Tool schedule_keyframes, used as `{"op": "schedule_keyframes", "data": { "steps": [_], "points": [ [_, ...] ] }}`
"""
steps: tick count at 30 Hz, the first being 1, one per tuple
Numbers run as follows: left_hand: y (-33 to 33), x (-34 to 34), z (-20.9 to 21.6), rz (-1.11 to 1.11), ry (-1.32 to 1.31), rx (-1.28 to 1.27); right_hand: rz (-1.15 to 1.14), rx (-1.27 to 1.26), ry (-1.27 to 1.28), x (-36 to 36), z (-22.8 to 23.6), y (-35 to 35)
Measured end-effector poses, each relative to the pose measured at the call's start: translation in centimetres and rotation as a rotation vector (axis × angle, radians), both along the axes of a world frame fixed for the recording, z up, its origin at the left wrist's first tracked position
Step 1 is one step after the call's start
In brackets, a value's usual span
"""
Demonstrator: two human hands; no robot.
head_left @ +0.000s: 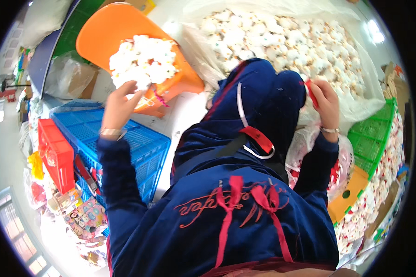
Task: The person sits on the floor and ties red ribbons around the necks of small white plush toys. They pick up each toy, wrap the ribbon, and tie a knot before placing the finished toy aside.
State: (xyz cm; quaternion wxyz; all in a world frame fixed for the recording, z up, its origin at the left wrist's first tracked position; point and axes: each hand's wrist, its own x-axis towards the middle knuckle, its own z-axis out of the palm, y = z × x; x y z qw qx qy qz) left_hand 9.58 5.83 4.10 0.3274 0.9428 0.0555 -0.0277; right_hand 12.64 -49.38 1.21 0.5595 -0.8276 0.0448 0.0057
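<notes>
My left hand [120,104] grips 1 white plush toy [136,85] from heap on 1 orange chair [106,32]. My right hand [326,99] pinches 1 red tag [311,93]. 1 blue crate [138,147] below.

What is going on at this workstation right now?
A person in a dark blue jacket sits among heaps of small white plush toys. The left hand is raised to the pile of white toys on an orange plastic chair. The right hand grips something red at the edge of a big clear bag full of the same toys. A blue crate sits below the left arm.
</notes>
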Motion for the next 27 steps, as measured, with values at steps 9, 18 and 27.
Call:
{"op": "schedule_keyframes", "data": {
  "steps": [9, 18, 27],
  "points": [
    [0.3, 8.6, -11.5, -0.25, -0.167, 0.366, -0.181, 0.175, 0.118, -1.5, -4.2, -2.5],
    [-2.0, 10.6, -15.0, -0.073, 0.043, 0.623, -0.016, 0.12, 0.115, 0.9, -4.1, 2.4],
    [0.7, 11.5, -13.9, -0.042, -0.211, 0.174, 0.076, 0.133, 0.153, 1.6, -4.9, 3.4]
  ]
}}
